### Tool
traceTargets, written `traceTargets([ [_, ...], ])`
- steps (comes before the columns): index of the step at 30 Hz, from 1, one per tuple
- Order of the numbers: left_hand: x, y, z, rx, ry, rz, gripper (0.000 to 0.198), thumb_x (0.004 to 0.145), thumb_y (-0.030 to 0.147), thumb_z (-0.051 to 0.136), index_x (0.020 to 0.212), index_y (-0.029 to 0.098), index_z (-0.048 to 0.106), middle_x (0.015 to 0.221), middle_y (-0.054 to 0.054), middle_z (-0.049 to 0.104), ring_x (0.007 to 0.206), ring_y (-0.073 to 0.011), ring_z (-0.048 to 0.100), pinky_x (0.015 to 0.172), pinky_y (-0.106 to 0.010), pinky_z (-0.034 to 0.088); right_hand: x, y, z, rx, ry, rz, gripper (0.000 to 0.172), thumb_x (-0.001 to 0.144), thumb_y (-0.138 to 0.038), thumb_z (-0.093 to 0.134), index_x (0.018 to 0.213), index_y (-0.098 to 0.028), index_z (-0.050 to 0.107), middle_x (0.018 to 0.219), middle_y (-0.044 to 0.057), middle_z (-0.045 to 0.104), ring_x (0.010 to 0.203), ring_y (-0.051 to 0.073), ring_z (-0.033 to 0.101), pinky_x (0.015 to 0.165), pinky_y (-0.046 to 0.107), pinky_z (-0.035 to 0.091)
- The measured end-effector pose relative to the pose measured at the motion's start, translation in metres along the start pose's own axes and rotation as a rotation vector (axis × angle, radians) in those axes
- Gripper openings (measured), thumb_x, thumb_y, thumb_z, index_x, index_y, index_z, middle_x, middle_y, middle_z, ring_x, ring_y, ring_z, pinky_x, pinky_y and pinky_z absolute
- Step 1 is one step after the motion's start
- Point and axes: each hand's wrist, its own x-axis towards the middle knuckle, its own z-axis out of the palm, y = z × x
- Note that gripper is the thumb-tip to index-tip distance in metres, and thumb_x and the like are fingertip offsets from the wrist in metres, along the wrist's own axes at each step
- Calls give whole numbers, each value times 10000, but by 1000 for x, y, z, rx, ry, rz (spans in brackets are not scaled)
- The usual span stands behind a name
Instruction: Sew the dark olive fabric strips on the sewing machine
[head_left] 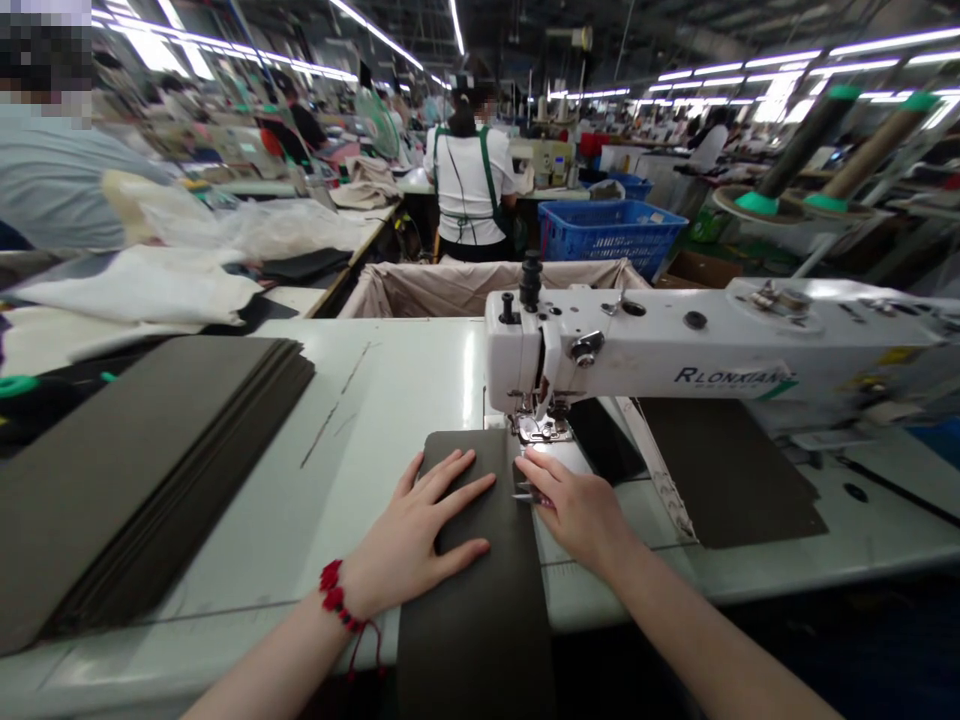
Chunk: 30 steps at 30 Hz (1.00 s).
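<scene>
I have my left hand (409, 530) spread flat on the dark fabric strip (476, 620), gripping nothing; my right hand (574, 510) lies open, seemingly on its edge, beside the presser foot (541, 428).

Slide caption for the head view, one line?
Left hand and right hand rest on a dark fabric strip at a white sewing machine.

The left hand (417, 530) lies flat and open, palm down, with its fingers (450, 488) spread wide apart. The right hand (577, 515) is palm down too, with its fingers (537, 470) close together and a little bent. The two hands are near each other but do not touch. The left arm (277, 650) is bare and comes in from the low left, with a red bead band (334, 590) on its wrist. The right arm (720, 640) is bare too and comes in from the low right.
</scene>
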Motion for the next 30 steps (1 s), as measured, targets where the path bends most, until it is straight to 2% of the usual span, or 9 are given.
traceTargets([
  [10, 3, 0, -1, -14, 8, -23, 583, 903, 474, 544, 1451, 381, 368, 1538, -19, 308, 1401, -291, 291, 1160, -544, 96, 0, 0, -1, 0, -8, -3, 506, 920, -213, 457, 1418, -302, 418, 1504, -26, 390, 1117, 193, 595, 904, 331, 488],
  [19, 3, -1, -1, -40, 8, -42, 561, 926, 456, 513, 1458, 357, 365, 1546, -23, 295, 1420, -303, 252, 1162, -544, 108, 0, -1, -3, -12, -35, 4, 530, 911, -202, 475, 1428, -302, 408, 1502, 14, 394, 1120, 187, 592, 915, 322, 482],
  [30, 3, -1, -2, -59, -5, -68, 551, 936, 475, 483, 1460, 376, 347, 1556, 6, 271, 1433, -287, 224, 1165, -534, 108, 0, 1, 0, -16, -33, 1, 531, 911, -207, 491, 1423, -318, 410, 1509, -11, 380, 1126, 190, 588, 908, 324, 490],
])
